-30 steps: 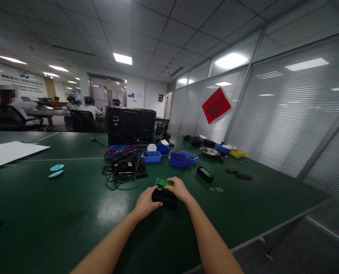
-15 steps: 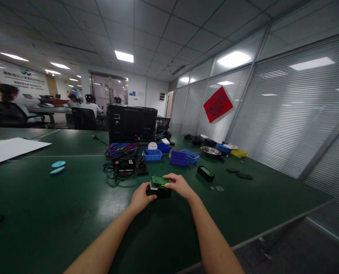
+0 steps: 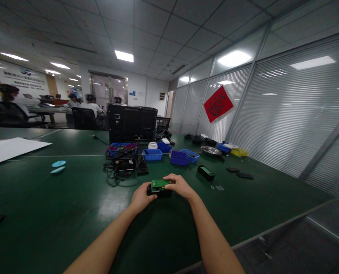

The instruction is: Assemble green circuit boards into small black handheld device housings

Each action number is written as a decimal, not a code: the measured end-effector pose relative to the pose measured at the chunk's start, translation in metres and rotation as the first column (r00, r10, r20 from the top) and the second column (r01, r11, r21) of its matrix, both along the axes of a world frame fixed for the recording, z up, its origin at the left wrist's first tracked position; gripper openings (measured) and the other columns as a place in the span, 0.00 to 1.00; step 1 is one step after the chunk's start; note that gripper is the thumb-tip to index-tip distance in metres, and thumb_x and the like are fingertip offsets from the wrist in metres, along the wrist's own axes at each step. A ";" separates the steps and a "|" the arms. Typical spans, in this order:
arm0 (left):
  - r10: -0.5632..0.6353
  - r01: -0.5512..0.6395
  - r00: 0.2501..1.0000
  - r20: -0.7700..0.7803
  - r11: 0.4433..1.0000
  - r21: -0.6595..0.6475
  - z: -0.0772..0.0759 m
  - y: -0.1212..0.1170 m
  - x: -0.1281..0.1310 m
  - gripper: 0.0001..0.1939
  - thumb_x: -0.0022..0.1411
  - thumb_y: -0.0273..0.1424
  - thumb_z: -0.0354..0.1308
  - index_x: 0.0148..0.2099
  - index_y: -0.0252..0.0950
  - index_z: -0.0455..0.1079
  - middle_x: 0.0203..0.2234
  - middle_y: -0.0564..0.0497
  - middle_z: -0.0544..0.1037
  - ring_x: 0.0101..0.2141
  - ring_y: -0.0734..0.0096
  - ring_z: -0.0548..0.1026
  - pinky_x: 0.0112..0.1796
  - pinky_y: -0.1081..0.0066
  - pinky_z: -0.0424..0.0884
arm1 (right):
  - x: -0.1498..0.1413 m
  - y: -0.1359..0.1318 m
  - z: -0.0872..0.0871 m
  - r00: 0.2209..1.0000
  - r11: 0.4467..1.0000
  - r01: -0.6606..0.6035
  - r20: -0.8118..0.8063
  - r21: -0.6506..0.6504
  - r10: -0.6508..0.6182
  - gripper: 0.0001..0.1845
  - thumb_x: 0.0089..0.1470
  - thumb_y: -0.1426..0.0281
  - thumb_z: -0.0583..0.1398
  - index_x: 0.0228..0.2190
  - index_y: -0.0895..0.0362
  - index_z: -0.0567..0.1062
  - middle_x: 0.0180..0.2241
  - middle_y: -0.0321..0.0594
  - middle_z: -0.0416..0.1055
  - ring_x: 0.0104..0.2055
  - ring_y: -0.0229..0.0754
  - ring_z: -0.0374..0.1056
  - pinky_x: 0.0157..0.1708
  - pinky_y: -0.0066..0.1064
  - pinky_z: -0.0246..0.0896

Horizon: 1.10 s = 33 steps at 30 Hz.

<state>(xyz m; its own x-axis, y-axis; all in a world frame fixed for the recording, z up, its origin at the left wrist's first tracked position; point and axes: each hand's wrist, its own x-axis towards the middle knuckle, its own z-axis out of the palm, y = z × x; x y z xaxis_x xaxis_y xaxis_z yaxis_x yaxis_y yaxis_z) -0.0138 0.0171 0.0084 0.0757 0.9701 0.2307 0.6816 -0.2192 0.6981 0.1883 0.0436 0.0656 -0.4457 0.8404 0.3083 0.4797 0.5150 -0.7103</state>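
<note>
A small black box (image 3: 161, 193) rests on the green table (image 3: 58, 205) in front of me. My left hand (image 3: 141, 198) grips its left end. A green circuit board (image 3: 159, 184) lies flat on top of the box, and my right hand (image 3: 179, 185) holds the board's right edge with thumb and fingers. Both forearms reach in from the bottom of the view.
Behind my hands lie a tangle of black cables and a device (image 3: 123, 166), blue bins (image 3: 181, 156), a black computer case (image 3: 131, 124), a metal bowl (image 3: 210, 151), a yellow tray (image 3: 238, 152) and a second black box (image 3: 205, 173). The table edge runs at the right. People sit far left.
The black box has been set upright on the table and the green board now lies flat on its top. My hands shifted slightly away from me.
</note>
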 end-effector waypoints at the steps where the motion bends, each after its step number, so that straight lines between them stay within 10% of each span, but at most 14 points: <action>1: -0.001 0.001 1.000 -0.002 1.000 0.005 0.000 0.000 0.000 0.27 0.45 0.32 0.62 0.49 0.37 0.62 0.42 0.50 0.73 0.42 0.67 0.70 0.41 0.73 0.63 | -0.001 0.000 -0.001 1.000 1.000 -0.004 0.005 -0.001 0.004 0.18 0.40 0.72 0.63 0.38 0.56 0.75 0.35 0.37 0.69 0.32 0.36 0.62 0.33 0.27 0.57; 15: 0.040 -0.040 0.998 0.039 0.999 0.007 -0.002 0.000 0.001 0.33 0.45 0.30 0.61 0.55 0.39 0.57 0.43 0.50 0.71 0.44 0.69 0.69 0.44 0.72 0.62 | 0.001 0.008 -0.009 0.987 0.987 0.156 0.020 0.036 -0.157 0.14 0.43 0.66 0.61 0.35 0.57 0.76 0.34 0.40 0.69 0.35 0.39 0.64 0.38 0.31 0.59; 25: 0.137 -0.138 0.990 0.036 0.990 0.020 -0.002 0.003 -0.004 0.24 0.51 0.27 0.52 0.52 0.39 0.59 0.30 0.55 0.72 0.30 0.74 0.70 0.33 0.76 0.63 | -0.015 0.007 -0.028 0.959 0.996 0.085 0.269 0.009 -0.085 0.28 0.37 0.61 0.64 0.43 0.57 0.70 0.41 0.43 0.69 0.43 0.44 0.64 0.41 0.31 0.57; 33: 0.086 -0.086 0.995 0.046 0.996 -0.021 -0.001 -0.001 -0.002 0.24 0.53 0.30 0.51 0.54 0.40 0.57 0.35 0.55 0.74 0.33 0.76 0.71 0.35 0.77 0.63 | -0.002 0.015 -0.028 0.748 0.826 0.563 0.408 0.030 -0.524 0.23 0.42 0.58 0.60 0.39 0.56 0.68 0.38 0.45 0.71 0.39 0.46 0.67 0.32 0.30 0.57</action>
<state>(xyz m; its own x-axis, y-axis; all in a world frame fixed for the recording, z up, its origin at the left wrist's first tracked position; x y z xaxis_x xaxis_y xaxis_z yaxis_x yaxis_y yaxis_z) -0.0162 0.0163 0.0078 -0.0188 0.9768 0.2134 0.6635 -0.1475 0.7335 0.1860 0.0584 0.0372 0.0310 0.9917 0.1246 0.8989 0.0268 -0.4374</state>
